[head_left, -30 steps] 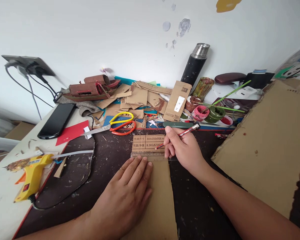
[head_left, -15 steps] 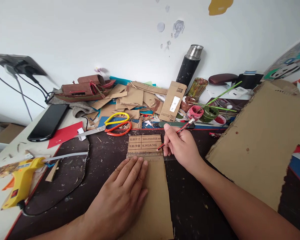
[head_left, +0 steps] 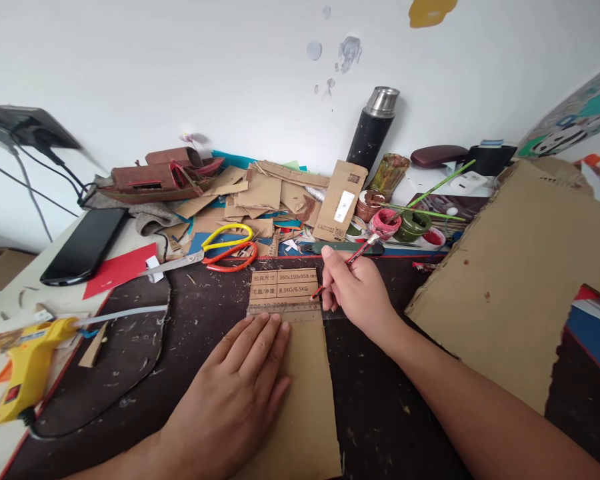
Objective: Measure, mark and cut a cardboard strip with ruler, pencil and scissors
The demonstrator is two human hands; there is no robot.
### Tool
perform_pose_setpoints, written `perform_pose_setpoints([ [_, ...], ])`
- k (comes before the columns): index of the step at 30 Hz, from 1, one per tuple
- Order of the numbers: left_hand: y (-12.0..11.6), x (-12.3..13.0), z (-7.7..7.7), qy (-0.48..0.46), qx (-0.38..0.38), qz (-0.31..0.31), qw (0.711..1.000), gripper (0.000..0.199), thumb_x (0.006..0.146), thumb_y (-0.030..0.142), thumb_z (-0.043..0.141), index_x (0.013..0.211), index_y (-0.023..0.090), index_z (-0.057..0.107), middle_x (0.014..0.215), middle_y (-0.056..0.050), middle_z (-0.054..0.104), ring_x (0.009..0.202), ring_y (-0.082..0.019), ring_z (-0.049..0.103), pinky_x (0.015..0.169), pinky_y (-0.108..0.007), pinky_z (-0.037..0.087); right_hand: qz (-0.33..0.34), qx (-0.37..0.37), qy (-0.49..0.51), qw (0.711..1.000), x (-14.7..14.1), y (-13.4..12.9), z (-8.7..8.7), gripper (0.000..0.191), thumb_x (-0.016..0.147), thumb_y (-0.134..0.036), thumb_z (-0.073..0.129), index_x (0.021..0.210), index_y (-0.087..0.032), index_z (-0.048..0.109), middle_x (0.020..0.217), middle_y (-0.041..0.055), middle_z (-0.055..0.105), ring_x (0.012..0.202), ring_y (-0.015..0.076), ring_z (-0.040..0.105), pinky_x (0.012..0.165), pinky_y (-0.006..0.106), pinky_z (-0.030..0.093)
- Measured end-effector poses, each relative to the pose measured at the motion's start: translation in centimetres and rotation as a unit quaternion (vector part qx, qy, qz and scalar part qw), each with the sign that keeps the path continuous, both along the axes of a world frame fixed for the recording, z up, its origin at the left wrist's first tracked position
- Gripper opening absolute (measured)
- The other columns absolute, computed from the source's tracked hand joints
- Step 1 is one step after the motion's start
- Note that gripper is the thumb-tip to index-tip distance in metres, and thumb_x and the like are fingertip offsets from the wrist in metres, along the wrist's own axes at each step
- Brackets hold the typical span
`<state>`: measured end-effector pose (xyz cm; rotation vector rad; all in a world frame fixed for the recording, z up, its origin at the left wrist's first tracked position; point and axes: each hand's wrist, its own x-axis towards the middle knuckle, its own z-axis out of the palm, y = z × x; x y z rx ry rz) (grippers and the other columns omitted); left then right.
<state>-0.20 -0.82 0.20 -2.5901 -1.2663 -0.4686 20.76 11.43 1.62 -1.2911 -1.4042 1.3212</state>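
Since the earlier frame, the tip of the red-and-black pencil (head_left: pixel 361 251) has been carried slightly rightward along the upper edge of the clear ruler (head_left: pixel 303 312), near the centre of the frame. The pencil is pinched in the closed fingers of the right hand (head_left: pixel 363 300), tilted so that its point is, it seems, guided by the straight edge. The left hand (head_left: pixel 243 380) is laid flat and open, its fingertips over the ruler's lower edge, apparently so that slipping is prevented. Beneath both, a smooth brown cardboard strip (head_left: pixel 307 400), printed at its top, is stretched from the centre to the bottom of the frame on a dark, crumb-speckled mat (head_left: pixel 380 413). At right, a ragged-edged cardboard sheet (head_left: pixel 485 287) is left leaning, seemingly out of the way; at left, steel-bladed scissors (head_left: pixel 196 258) and a yellow plastic glue gun (head_left: pixel 37 347) are placed, presumably within reach.
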Motion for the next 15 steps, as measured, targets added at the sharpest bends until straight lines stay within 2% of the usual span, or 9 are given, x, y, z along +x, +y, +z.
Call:
perform_pose_setpoints([
  [15, 0.09, 0.08, 0.20, 0.000, 0.001, -0.001, 1.000, 0.047, 0.117, 0.030, 0.038, 0.142, 0.005, 0.070, 0.140, -0.016, 0.076, 0.131, -0.031, 0.068, 0.118, -0.046, 0.045, 0.000, -0.002, -0.006, 1.000, -0.01, 0.08, -0.32, 0.070, 0.094, -0.088, 0.056, 0.064, -0.025, 0.054, 0.037, -0.0047, 0.048, 0.033, 0.0145, 0.056, 0.038, 0.022, 0.042],
])
